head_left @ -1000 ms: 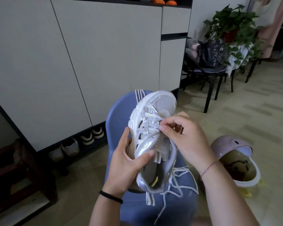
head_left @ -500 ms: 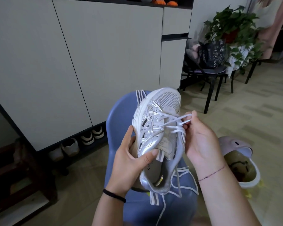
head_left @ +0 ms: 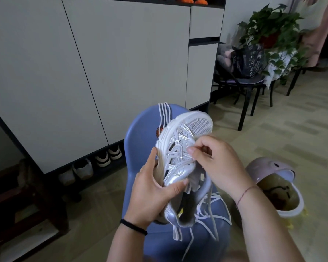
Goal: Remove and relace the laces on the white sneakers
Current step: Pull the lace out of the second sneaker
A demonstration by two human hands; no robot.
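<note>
I am looking at a sneaker (head_left: pixel 180 148) showing white mesh under glossy silver bands, its laces (head_left: pixel 215 229) trailing white. The chair (head_left: pixel 138 144) is showing plain blue. A black band (head_left: pixel 133 226) is circling my left wrist, a thin red thread (head_left: pixel 244 192) my right. The bin (head_left: pixel 261 167) is showing pale pink, the cabinet doors (head_left: pixel 125 63) cream, the plant (head_left: pixel 269 19) green, the bag (head_left: pixel 248 59) black with white line drawings.

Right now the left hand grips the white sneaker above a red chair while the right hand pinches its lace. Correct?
No: the head view shows the chair is blue, not red. The left hand grips the white sneaker above it while the right hand pinches its lace.
</note>
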